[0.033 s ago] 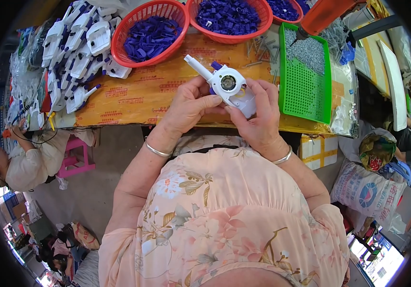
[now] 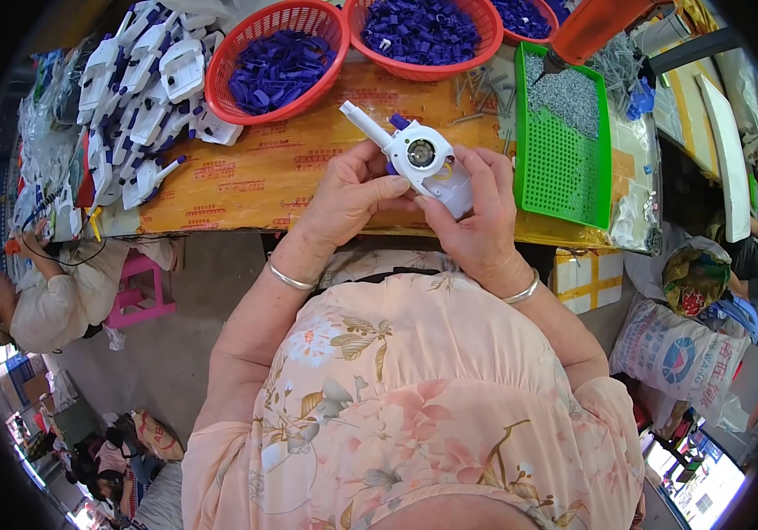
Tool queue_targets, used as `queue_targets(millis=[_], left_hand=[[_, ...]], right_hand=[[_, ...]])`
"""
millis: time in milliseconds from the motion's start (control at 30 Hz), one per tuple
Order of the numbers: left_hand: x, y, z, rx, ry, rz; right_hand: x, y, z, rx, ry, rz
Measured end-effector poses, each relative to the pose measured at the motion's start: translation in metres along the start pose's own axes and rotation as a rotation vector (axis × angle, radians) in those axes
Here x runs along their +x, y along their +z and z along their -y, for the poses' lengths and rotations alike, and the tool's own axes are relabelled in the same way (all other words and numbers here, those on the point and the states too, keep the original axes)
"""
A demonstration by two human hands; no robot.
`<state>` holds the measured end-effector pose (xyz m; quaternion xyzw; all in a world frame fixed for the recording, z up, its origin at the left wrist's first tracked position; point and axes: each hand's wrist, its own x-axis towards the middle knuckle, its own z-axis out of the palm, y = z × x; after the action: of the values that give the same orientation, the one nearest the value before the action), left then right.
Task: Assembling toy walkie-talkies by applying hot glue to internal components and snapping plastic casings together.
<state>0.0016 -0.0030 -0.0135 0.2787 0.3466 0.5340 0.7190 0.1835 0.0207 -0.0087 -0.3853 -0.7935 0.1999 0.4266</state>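
Above the table's near edge, both my hands hold a white plastic gun-shaped housing (image 2: pixel 416 146). It has a long tube pointing to the far left, blue parts along its side and a round opening with a dark and metallic centre. My left hand (image 2: pixel 352 194) is closed on the left side, thumb on the front by the round opening. My right hand (image 2: pixel 482 208) grips the right side and lower end, its fingers bent over an open hollow where a bit of yellow shows. The fingers hide part of the lower end.
Similar white housings (image 2: pixel 145 119) are heaped at the left. Red baskets (image 2: pixel 282 113) of blue parts stand at the back. A green tray (image 2: pixel 560 181) holds small metal screws (image 2: pixel 570 93), beneath an orange-red tool (image 2: pixel 604 26). Another person (image 2: pixel 52 291) works at the far left near a pink stool (image 2: pixel 140 291).
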Motion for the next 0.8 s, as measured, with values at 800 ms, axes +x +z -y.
queue_targets(millis=[800], left_hand=[[-0.004,0.010,0.003,0.054,0.097,-0.062]], right_hand=[[0.000,-0.001,0.002,0.037,-0.017,0.056]])
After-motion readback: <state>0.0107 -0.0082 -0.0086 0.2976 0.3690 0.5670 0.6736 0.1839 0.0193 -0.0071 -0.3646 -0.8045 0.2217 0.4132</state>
